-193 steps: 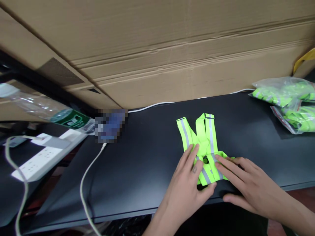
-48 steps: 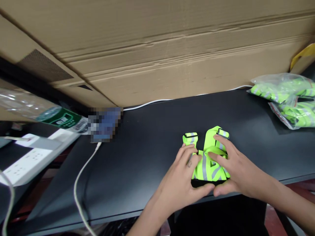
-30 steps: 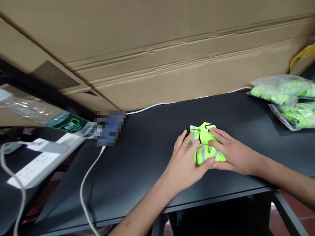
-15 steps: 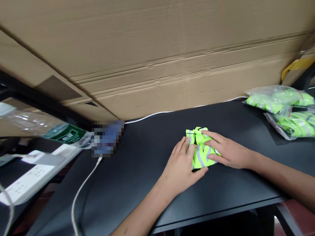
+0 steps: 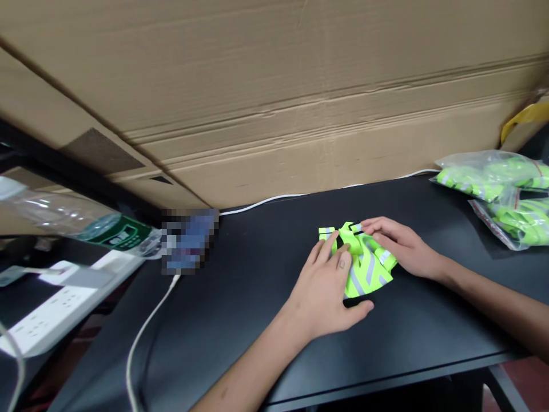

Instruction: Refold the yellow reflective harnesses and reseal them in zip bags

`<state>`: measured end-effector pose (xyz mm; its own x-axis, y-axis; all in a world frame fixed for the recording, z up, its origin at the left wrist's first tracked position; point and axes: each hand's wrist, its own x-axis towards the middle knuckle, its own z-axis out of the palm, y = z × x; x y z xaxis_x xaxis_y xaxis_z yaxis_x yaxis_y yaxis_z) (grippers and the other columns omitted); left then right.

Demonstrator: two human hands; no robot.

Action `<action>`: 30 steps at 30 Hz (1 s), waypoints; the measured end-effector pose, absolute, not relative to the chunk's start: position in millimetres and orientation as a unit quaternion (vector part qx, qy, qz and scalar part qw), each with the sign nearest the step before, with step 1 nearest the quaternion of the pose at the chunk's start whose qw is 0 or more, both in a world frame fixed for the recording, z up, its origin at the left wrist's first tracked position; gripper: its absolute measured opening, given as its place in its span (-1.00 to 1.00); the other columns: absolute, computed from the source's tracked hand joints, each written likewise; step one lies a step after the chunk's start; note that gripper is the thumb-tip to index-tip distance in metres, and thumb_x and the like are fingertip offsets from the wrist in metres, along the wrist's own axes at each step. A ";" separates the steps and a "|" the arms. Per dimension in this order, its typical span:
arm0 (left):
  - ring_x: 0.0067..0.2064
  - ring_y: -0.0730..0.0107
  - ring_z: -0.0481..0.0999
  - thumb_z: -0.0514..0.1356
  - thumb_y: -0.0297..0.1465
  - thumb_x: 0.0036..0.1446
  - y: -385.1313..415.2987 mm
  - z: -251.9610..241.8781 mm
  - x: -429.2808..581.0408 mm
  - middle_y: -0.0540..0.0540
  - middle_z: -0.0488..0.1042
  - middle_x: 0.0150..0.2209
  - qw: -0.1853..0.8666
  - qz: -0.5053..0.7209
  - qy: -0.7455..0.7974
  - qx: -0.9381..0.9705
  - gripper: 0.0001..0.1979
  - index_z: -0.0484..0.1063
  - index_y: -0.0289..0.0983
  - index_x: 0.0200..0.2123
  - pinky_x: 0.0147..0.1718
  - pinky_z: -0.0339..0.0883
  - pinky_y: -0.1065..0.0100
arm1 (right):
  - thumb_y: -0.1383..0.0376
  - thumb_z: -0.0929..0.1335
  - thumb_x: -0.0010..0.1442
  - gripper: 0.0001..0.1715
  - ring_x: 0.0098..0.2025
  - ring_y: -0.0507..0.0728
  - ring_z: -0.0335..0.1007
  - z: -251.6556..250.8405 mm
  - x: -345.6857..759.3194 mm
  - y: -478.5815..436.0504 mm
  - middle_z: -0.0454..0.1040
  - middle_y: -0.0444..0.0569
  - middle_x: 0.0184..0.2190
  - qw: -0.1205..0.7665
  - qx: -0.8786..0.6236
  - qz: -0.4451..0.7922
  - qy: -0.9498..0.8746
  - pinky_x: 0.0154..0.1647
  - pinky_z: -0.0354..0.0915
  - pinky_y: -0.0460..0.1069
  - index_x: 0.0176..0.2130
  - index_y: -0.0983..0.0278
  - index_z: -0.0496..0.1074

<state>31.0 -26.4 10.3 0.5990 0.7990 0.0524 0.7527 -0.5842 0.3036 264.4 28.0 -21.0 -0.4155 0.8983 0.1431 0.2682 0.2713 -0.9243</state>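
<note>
A small neon-yellow reflective vest (image 5: 365, 269) with grey stripes and black edging lies bunched on the black table. My left hand (image 5: 321, 286) rests on its left side, fingers stretched over the fabric and thumb apart, so it is open. At the upper right edge, my right hand (image 5: 401, 246) is closed on the fabric, with thumb and fingers near each other around the black-edged part. The fingers cover some of that edge.
Clear bags of similar neon fabric (image 5: 493, 177) lie at the right. On the left are a blurred-out phone (image 5: 193, 240) with a charging cable (image 5: 146, 326), a plastic bottle (image 5: 115, 232) and a white power strip (image 5: 47, 315). Cardboard (image 5: 300, 149) walls the back.
My right hand has moved from the middle of the vest to its upper right edge, its fingers drawn together. The fabric has spread out to the lower right. My left hand has shifted slightly right.
</note>
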 end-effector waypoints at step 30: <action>0.30 -0.29 0.24 0.24 0.17 0.01 -16.1 10.6 44.5 -0.21 0.45 0.19 0.144 0.109 0.453 0.873 -0.28 0.42 -0.25 0.05 0.24 0.00 -0.29 | 0.20 0.62 -0.12 -0.51 -0.39 0.11 0.57 -9.0 248.9 70.6 0.64 0.00 -0.33 0.373 -0.527 0.627 -0.436 -0.34 0.50 0.01 -0.22 0.26 0.47</action>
